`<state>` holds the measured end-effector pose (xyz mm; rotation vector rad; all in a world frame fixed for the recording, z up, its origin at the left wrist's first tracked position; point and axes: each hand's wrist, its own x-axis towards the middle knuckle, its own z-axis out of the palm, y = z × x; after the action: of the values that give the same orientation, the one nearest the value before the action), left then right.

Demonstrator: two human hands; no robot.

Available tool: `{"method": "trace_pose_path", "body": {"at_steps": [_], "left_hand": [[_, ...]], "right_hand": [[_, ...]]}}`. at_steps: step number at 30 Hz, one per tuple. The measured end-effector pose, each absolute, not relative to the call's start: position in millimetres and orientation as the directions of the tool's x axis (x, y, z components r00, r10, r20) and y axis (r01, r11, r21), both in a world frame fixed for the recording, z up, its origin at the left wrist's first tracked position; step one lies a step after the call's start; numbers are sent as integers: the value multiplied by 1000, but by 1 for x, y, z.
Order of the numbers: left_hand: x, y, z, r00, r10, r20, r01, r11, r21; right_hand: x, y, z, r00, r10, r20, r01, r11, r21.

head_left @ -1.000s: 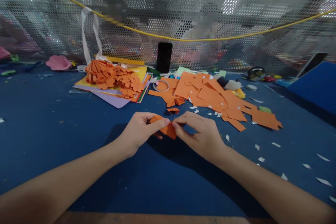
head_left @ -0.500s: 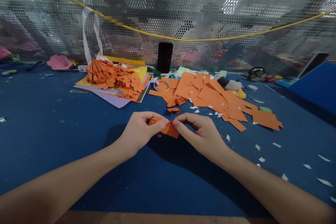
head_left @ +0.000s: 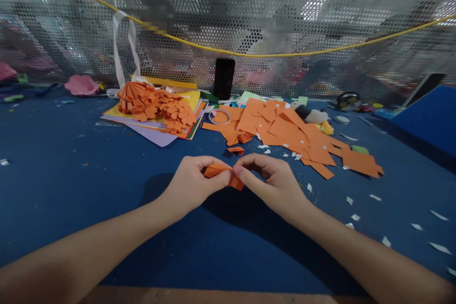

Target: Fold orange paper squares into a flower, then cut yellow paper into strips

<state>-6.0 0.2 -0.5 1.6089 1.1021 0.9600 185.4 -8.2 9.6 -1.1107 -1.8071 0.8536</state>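
Both my hands meet over the blue table (head_left: 71, 190), pinching a small folded orange paper piece (head_left: 221, 172) between them. My left hand (head_left: 194, 184) grips its left part with thumb and fingers closed. My right hand (head_left: 272, 183) pinches its right end, fingers curled. Just beyond my fingers lies a tiny folded orange scrap (head_left: 235, 150). Farther back on the right spreads a heap of cut orange paper squares (head_left: 292, 133). At the back left a pile of folded orange petals (head_left: 156, 104) rests on a stack of coloured sheets (head_left: 156, 134).
A perforated metal screen (head_left: 228, 23) with a yellow cord (head_left: 249, 53) closes the far side. A black phone (head_left: 224, 78) leans against it. A tape ring (head_left: 219, 116), white paper bits (head_left: 370, 197), a pink paper flower (head_left: 81, 84) and a raised blue board (head_left: 431, 116) lie around.
My hands have drawn closer together and the orange piece is folded tighter, showing less of it below my fingers.
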Motion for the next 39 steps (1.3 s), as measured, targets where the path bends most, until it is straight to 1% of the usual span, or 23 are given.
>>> {"method": "trace_pose_path", "body": {"at_steps": [5,11,14,19,21,24,27,31,35,39], "left_hand": [[-6,-3,2,315,936,160,263,-248,932],[-8,-1,1,337,924,182,296,-287,911],[-8,1,-1,323,934,153,278,-248,928],[-4,2,-5,339,938,74,126,-123,984],[-4,0,-4,328,942,66,110,-108,988],[-4,-1,-1,296,954,57,125,-98,987],[-5,0,3,258,963,75,167,-121,978],[-5,1,4,228,968,106,200,-153,968],[-6,2,1,191,973,128,211,-169,963],[-7,3,-3,218,967,129,217,-177,960]], "right_hand": [[185,-7,8,-256,940,226,281,296,-913],[187,-4,9,-233,955,183,235,238,-943],[187,-3,8,-191,967,170,222,211,-952],[187,-2,3,-186,972,145,142,173,-975],[188,-1,2,-181,973,143,158,172,-972],[190,2,2,-167,971,171,252,210,-945],[192,4,4,-196,959,204,320,259,-911],[191,4,4,-204,956,210,310,266,-913],[191,3,3,-223,961,165,253,220,-942],[190,2,2,-224,963,152,279,212,-937]]}}
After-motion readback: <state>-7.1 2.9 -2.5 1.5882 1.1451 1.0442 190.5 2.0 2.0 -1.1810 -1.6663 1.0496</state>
